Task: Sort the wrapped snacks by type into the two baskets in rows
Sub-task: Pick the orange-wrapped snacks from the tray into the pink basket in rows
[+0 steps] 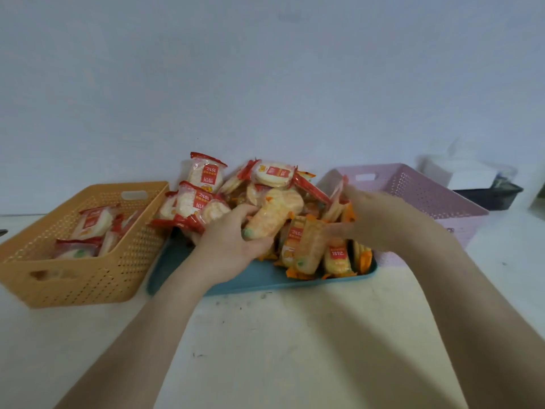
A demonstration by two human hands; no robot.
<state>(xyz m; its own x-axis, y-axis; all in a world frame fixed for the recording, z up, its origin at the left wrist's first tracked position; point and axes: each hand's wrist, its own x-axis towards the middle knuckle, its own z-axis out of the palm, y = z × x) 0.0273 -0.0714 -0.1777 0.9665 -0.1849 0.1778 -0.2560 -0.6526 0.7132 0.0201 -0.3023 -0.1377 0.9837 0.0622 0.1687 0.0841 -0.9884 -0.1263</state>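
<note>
Orange basket (pixel 88 278), L of tray: a few red-wrapped round cracker packs (pixel 91 222) inside. Pink basket (pixel 427 196), R: inside not visible. Teal tray (pixel 259 276) btwn them holds mixed snack pile (pixel 274 175). Red labels w/ white writing, too blurred to read. Left hand (pixel 227 246) grips long orange pack (pixel 274 214) on the pile, long axis running away & rightward. Right hand (pixel 380 219) at pile's R edge, blurred; grip can't tell.

Two baskets: an orange basket (pixel 73 278) on the left, a pink basket (pixel 427 196) on the right. One blue tray (pixel 265 280) between them. At least three wrapped snacks (pixel 91 222) in the orange basket; the tray's heap (pixel 274 175) is too piled to count.
</note>
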